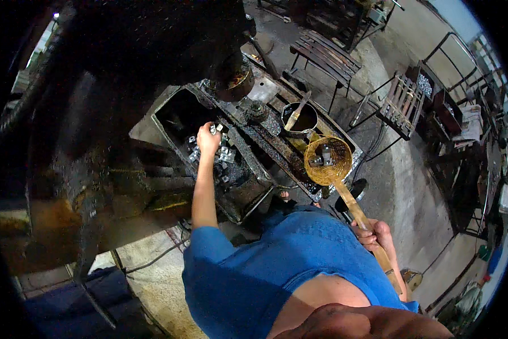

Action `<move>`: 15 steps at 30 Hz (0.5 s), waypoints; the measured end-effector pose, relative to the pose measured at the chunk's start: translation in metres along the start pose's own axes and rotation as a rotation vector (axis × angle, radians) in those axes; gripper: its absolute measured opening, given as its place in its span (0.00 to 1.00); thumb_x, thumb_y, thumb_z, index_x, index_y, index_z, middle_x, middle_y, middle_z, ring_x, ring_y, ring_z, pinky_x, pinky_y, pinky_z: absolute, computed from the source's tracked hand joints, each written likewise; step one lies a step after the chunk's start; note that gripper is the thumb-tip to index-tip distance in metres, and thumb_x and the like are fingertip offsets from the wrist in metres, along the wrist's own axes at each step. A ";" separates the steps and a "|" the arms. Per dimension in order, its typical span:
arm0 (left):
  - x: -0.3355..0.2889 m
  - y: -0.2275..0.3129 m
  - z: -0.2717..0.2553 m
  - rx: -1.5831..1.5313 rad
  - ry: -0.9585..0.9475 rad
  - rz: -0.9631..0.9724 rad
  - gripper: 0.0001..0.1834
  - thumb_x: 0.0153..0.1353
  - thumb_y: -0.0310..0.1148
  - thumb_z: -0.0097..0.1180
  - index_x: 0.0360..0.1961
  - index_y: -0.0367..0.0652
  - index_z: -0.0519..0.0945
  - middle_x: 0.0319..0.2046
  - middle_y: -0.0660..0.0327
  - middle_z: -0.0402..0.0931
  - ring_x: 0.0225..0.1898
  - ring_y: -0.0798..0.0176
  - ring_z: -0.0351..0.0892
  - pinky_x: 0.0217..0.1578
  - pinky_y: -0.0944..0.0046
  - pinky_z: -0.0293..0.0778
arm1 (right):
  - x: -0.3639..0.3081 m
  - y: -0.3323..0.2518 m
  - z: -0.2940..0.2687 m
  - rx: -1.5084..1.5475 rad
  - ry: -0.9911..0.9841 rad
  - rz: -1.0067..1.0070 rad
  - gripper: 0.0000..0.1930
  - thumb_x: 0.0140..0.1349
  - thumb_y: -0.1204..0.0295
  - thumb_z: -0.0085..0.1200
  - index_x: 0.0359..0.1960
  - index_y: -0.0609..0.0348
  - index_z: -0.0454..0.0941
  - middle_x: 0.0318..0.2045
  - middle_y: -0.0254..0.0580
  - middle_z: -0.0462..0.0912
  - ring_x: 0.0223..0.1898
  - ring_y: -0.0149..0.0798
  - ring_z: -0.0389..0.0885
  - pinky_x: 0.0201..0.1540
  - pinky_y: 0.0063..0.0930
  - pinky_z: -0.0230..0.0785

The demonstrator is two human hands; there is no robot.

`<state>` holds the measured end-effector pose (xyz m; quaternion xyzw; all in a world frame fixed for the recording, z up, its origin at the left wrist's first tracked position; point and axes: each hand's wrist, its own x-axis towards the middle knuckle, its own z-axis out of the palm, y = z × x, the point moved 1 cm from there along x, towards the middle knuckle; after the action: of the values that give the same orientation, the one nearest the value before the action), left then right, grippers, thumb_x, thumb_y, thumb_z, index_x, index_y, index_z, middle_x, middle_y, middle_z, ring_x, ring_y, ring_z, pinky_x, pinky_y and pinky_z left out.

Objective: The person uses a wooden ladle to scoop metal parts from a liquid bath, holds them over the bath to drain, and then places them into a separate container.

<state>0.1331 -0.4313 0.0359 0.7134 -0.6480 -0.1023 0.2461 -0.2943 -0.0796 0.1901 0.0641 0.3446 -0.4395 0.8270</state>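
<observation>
My left hand (208,139) reaches down into a dark metal bin (169,101). Its fingers are curled round small silvery metal parts (215,129) that show at the fingertips. Beneath and beside it lies a loose heap of similar shiny pieces (227,155). On the other side, my right hand (372,234) is closed round the flat wooden handle of a woven basket scoop (350,198). The scoop's round basket is held out over the bench, and a few metal pieces (325,156) rest inside it.
A black pot (315,121) with a brush-like wooden tool (297,111) across it stands beyond the scoop. Large dark machinery (124,51) looms at the left. Slatted stools (327,56) and a box of metal parts (423,85) are at the far right.
</observation>
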 end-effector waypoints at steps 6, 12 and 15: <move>0.056 -0.058 0.067 0.434 -0.429 0.171 0.31 0.40 0.36 0.61 0.51 0.54 0.71 0.55 0.46 0.61 0.55 0.47 0.64 0.51 0.48 0.65 | 0.001 0.004 0.002 -0.041 0.002 0.002 0.28 0.44 0.60 0.54 0.44 0.69 0.66 0.17 0.26 0.57 0.13 0.17 0.54 0.08 0.10 0.47; 0.072 -0.112 0.106 0.395 -0.559 0.232 0.25 0.42 0.31 0.51 0.48 0.52 0.73 0.52 0.43 0.64 0.54 0.47 0.65 0.51 0.44 0.63 | 0.004 0.018 0.019 -0.075 0.127 0.001 0.27 0.43 0.62 0.50 0.45 0.67 0.66 0.17 0.26 0.58 0.12 0.18 0.54 0.08 0.11 0.47; 0.073 -0.104 0.108 0.380 -0.525 0.281 0.23 0.40 0.31 0.53 0.44 0.49 0.75 0.49 0.43 0.67 0.49 0.46 0.70 0.47 0.52 0.69 | 0.007 0.028 0.016 0.009 0.124 -0.055 0.26 0.43 0.63 0.49 0.44 0.68 0.66 0.16 0.26 0.58 0.12 0.18 0.55 0.08 0.11 0.47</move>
<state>0.1837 -0.5218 -0.0940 0.5997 -0.7886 -0.1248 -0.0541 -0.2621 -0.0738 0.1925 0.0852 0.3948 -0.4589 0.7914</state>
